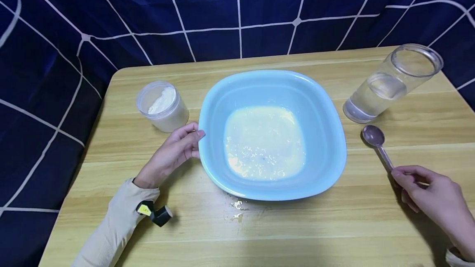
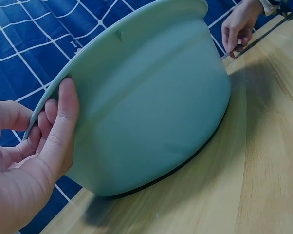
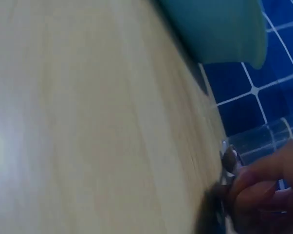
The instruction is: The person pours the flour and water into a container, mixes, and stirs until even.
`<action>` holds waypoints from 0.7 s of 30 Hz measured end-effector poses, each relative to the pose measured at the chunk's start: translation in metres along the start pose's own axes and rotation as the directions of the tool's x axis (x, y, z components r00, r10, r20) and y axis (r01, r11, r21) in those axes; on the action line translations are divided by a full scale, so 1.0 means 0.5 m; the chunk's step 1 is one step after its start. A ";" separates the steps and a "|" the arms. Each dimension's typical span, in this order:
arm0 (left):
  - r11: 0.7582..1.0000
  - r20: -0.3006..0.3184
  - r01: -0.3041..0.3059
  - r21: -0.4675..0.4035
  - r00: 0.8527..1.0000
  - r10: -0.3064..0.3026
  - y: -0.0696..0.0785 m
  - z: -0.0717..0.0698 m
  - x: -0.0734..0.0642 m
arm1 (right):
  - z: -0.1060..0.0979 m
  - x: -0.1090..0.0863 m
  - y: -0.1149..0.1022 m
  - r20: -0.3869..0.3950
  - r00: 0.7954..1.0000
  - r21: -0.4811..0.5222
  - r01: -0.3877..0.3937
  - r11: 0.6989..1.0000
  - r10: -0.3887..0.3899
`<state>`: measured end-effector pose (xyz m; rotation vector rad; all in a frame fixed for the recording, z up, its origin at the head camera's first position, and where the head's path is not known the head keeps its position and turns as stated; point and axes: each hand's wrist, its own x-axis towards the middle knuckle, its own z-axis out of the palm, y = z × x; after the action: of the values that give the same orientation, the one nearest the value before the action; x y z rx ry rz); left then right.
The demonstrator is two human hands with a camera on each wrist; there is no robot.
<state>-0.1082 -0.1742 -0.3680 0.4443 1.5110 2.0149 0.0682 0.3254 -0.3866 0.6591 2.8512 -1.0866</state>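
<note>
A light blue plastic basin [image 1: 326, 135] stands mid-table with a pale, milky liquid [image 1: 265, 143] in its bottom. My left hand [image 1: 172, 151] grips the basin's left rim, thumb over the edge and fingers beneath the lip, as the left wrist view also shows. On the right, my right hand [image 1: 434, 197] pinches the handle of a metal spoon [image 1: 374, 135]. The spoon's bowl points away from me, low over the table or touching it; I cannot tell which. In the right wrist view the right hand [image 3: 263, 190] is partly cut off by the frame edge.
Behind my left hand stands an open clear jar [image 1: 168, 114] of white powder. A tall glass [image 1: 384, 85] of clear liquid is at the back right, beyond the spoon. Small wet spots [image 1: 237, 205] mark the wooden table [image 1: 297, 238] before the basin. A dark blue gridded cloth [image 1: 211, 7] hangs behind.
</note>
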 end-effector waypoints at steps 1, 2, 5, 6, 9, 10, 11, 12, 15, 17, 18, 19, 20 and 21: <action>1.000 -0.003 0.004 0.008 1.000 -0.004 0.000 0.000 0.000 | 0.001 -0.005 -0.004 -0.028 0.999 -0.091 0.043 0.995 -0.046; 1.000 -0.004 0.008 0.015 1.000 -0.008 0.000 0.000 -0.001 | 0.002 -0.007 -0.007 -0.056 0.993 -0.177 0.088 0.980 -0.100; 0.999 -0.008 0.014 0.036 1.000 -0.014 0.000 0.000 -0.002 | 0.005 -0.012 -0.015 -0.112 0.964 -0.343 0.190 0.920 -0.241; 0.999 -0.010 0.014 0.043 1.000 -0.014 0.000 0.000 -0.003 | 0.005 -0.012 -0.018 -0.121 0.956 -0.374 0.206 0.904 -0.268; 0.997 -0.024 0.017 0.070 1.000 -0.015 -0.002 -0.001 -0.006 | 0.009 -0.017 -0.030 -0.119 0.951 -0.452 0.203 0.869 -0.285; 0.996 -0.032 0.020 0.090 0.999 -0.018 -0.003 0.000 -0.008 | 0.010 -0.022 -0.036 -0.117 0.953 -0.469 0.194 0.862 -0.278; 0.993 -0.041 0.024 0.116 0.999 -0.020 -0.003 0.001 -0.009 | 0.010 -0.028 -0.043 -0.118 0.957 -0.482 0.178 0.858 -0.264; 0.988 -0.049 0.028 0.151 0.999 -0.021 -0.002 0.001 -0.011 | 0.012 -0.037 -0.050 -0.135 0.952 -0.489 0.176 0.855 -0.274; 0.919 -0.101 -0.020 0.394 0.993 0.064 0.015 0.004 -0.022 | 0.018 -0.066 -0.090 -0.197 0.931 -0.478 0.183 0.859 -0.308; 0.769 -0.128 -0.078 0.634 0.971 0.204 0.044 0.006 -0.035 | 0.022 -0.080 -0.136 -0.240 0.906 -0.421 0.226 0.878 -0.349; 0.660 -0.134 -0.104 0.744 0.945 0.300 0.063 0.006 -0.040 | 0.025 -0.081 -0.160 -0.262 0.881 -0.388 0.278 0.879 -0.394; 0.541 -0.133 -0.115 0.833 0.908 0.398 0.085 0.006 -0.044 | 0.025 -0.079 -0.189 -0.265 0.867 -0.348 0.322 0.880 -0.422; 0.426 -0.126 -0.109 0.898 0.864 0.488 0.108 0.006 -0.047 | 0.022 -0.074 -0.220 -0.264 0.856 -0.310 0.362 0.879 -0.445; 0.329 -0.108 -0.100 0.939 0.822 0.560 0.131 0.005 -0.048 | 0.018 -0.064 -0.250 -0.265 0.843 -0.275 0.399 0.875 -0.468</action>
<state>-0.1043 -0.1997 -0.3030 0.8468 3.0425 1.3284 0.0472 0.2240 -0.3093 0.1803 3.4559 -0.7347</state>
